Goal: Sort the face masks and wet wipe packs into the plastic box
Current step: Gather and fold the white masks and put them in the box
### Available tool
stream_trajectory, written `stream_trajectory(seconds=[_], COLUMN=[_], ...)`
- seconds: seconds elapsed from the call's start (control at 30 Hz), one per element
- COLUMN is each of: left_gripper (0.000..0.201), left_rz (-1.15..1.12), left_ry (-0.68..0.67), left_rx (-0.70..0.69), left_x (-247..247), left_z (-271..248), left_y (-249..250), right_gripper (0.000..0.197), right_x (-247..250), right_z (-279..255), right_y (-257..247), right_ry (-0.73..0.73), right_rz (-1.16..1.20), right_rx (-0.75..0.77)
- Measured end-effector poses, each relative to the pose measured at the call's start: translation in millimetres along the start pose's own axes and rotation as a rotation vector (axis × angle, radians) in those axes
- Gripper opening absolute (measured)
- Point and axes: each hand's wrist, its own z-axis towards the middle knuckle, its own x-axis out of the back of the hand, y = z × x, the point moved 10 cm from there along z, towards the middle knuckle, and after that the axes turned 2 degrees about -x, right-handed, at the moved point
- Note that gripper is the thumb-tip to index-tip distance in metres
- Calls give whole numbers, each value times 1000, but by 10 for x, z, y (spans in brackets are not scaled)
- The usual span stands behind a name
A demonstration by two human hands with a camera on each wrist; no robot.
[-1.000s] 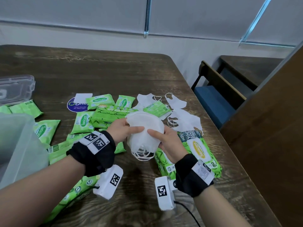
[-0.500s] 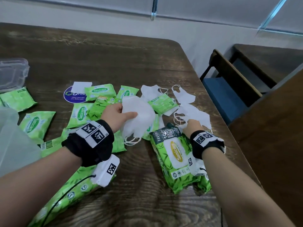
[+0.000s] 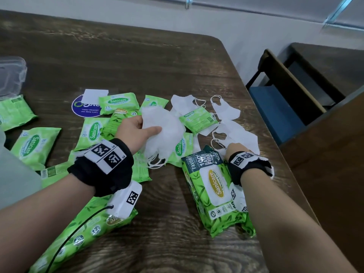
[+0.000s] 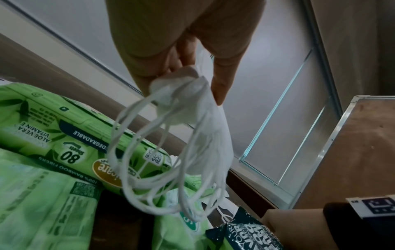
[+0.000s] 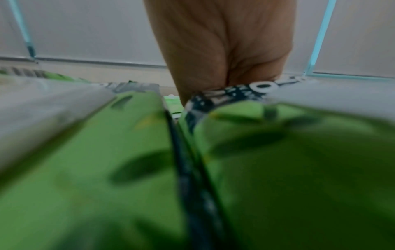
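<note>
My left hand [image 3: 137, 129] grips a stack of white face masks [image 3: 163, 131] above the green packs, thumb on top. In the left wrist view the stack [image 4: 205, 118] hangs from my fingers with its ear loops dangling. My right hand [image 3: 232, 149] rests on a loose white mask [image 3: 238, 136] near the table's right edge; its fingers are hidden behind the hand. Two more masks [image 3: 185, 101] [image 3: 226, 111] lie beyond. A large wet wipe pack [image 3: 212, 186] lies under my right wrist. The translucent plastic box [image 3: 13, 178] shows at the left edge.
Several small green wipe packs [image 3: 118, 102] [image 3: 31, 146] are scattered across the dark wooden table [image 3: 137, 56]. Another large pack [image 3: 84, 229] lies under my left forearm. A clear lid [image 3: 11, 75] sits far left. A blue-seated chair [image 3: 275, 107] stands past the table's right edge.
My right hand has let go of the mask stack and moved right onto the loose masks. The left hand keeps the stack and has shifted it slightly back.
</note>
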Motion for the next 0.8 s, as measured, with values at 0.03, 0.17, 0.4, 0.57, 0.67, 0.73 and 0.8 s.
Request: stream_trajectory(seconds=[0.03,0.17,0.4,0.57,0.67,0.73,0.8], left_gripper=[15,14,16,10,13,10,16], left_rz=[-6,-4,-37,5,27,23,26], left_ry=[-3,-41,-69,-103,-136,-161,-159], left_rx=[7,10,-10,-51,-100,-108,-126], left_x=[-14,-84,-55,-33,-35,-36,-6], left_z=[0,-35,-158,-326,-454,-541,-644], left_y=[-18,-66,-26,141,350,442,534], right_gripper=[31,25,20,21,10,8,17], right_x=[33,109,329,501,476,502,535], right_z=[-3,-34,-109,-467,-702,-914,-1119], right_y=[-36,-63,25,263,132,-25,-121], right_ry=[34,93,243,282,14,-182,-300], right_rz=[-7,-32,333,1172,1564,1692,1774], right_rx=[22,60,35,58,130,221,296])
